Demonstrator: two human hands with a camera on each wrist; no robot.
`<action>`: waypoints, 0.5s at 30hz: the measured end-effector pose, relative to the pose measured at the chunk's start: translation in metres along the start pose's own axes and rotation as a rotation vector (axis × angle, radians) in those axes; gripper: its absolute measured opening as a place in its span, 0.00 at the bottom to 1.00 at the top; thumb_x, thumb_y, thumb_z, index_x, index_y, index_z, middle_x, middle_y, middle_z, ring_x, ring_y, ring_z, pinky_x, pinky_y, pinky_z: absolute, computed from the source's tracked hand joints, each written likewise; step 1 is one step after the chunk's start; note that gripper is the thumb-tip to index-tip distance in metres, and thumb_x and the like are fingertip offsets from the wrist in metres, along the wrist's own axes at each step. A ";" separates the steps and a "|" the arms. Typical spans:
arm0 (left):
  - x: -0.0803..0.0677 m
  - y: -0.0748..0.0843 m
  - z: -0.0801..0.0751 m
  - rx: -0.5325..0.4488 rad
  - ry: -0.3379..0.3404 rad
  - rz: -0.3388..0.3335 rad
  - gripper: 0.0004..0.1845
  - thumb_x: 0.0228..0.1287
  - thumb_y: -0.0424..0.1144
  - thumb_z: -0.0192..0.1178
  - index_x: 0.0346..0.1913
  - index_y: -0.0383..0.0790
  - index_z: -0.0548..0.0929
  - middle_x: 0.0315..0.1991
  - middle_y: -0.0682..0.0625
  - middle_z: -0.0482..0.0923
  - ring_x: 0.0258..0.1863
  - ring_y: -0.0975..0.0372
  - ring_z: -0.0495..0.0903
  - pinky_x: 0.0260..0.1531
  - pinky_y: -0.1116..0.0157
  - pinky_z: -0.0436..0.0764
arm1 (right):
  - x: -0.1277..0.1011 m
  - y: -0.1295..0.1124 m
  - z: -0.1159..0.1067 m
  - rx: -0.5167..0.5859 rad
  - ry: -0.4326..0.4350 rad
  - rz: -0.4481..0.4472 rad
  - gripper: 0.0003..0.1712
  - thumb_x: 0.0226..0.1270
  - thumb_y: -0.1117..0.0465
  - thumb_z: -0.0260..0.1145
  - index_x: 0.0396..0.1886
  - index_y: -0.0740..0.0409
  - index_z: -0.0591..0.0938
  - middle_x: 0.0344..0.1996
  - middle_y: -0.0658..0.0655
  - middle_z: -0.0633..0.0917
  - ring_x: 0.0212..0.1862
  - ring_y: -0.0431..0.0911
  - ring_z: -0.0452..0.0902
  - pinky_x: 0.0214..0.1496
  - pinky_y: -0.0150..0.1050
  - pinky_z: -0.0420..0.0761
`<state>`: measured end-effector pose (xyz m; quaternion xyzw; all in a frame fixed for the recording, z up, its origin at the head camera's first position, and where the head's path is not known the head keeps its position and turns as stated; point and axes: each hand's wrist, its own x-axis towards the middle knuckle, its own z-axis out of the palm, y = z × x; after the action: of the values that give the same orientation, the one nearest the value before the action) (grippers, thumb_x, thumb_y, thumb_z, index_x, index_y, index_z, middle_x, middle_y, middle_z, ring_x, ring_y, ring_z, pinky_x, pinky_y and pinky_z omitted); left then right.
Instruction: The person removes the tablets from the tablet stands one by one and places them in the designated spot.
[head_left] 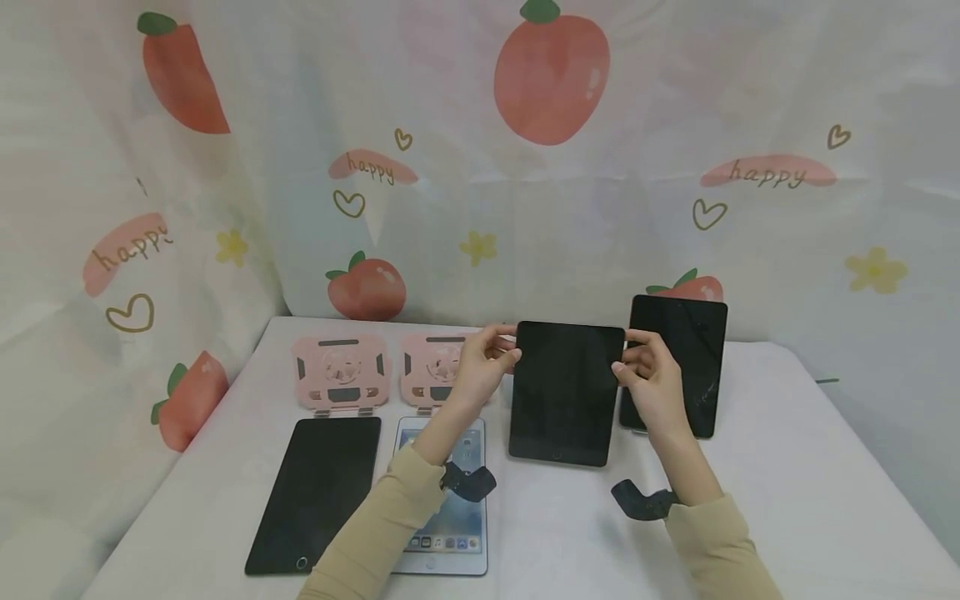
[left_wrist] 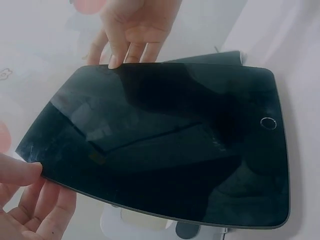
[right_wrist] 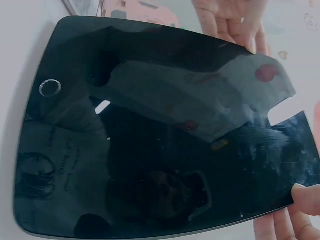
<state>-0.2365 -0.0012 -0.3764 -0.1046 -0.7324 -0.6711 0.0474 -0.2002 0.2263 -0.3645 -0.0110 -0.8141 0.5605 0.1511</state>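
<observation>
A black tablet [head_left: 566, 392] with a dark screen stands upright in the middle of the table, its home button at the bottom. My left hand [head_left: 504, 348] pinches its upper left corner and my right hand [head_left: 630, 357] pinches its upper right corner. In the left wrist view the tablet [left_wrist: 170, 140] fills the frame, with my left thumb on its near corner and my right hand [left_wrist: 130, 30] at the far edge. The right wrist view shows the same tablet [right_wrist: 150, 145] with my right thumb at its corner. Whether its lower edge rests on something is hidden.
A second black tablet [head_left: 678, 362] stands propped behind my right hand. Two pink stands [head_left: 341, 372] [head_left: 435, 371] sit at the back left. In front of them lie a black tablet [head_left: 315, 492] and a white tablet [head_left: 450, 517] with a lit screen. A printed curtain hangs behind the table.
</observation>
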 end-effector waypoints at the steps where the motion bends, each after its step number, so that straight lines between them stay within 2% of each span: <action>1: -0.002 0.000 -0.001 -0.007 -0.004 0.000 0.17 0.60 0.26 0.61 0.52 0.38 0.81 0.40 0.37 0.79 0.31 0.63 0.77 0.32 0.70 0.80 | -0.002 0.000 -0.001 0.002 -0.006 0.001 0.26 0.65 0.72 0.60 0.62 0.59 0.69 0.33 0.49 0.77 0.29 0.33 0.72 0.35 0.25 0.77; 7: -0.017 0.004 -0.005 -0.043 -0.019 -0.062 0.16 0.61 0.27 0.61 0.53 0.40 0.80 0.39 0.42 0.78 0.31 0.65 0.77 0.37 0.67 0.84 | -0.015 -0.005 -0.006 -0.015 -0.050 -0.036 0.25 0.65 0.71 0.61 0.61 0.60 0.69 0.29 0.39 0.75 0.30 0.33 0.74 0.36 0.26 0.78; 15: -0.031 0.005 -0.008 -0.049 -0.046 -0.081 0.17 0.61 0.27 0.60 0.53 0.39 0.80 0.37 0.42 0.78 0.30 0.65 0.77 0.38 0.67 0.84 | -0.029 -0.006 -0.013 -0.022 -0.090 -0.056 0.26 0.64 0.72 0.61 0.61 0.61 0.68 0.28 0.39 0.76 0.30 0.34 0.74 0.36 0.26 0.79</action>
<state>-0.2053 -0.0112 -0.3775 -0.0914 -0.7204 -0.6875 0.0007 -0.1678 0.2308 -0.3620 0.0355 -0.8261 0.5472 0.1299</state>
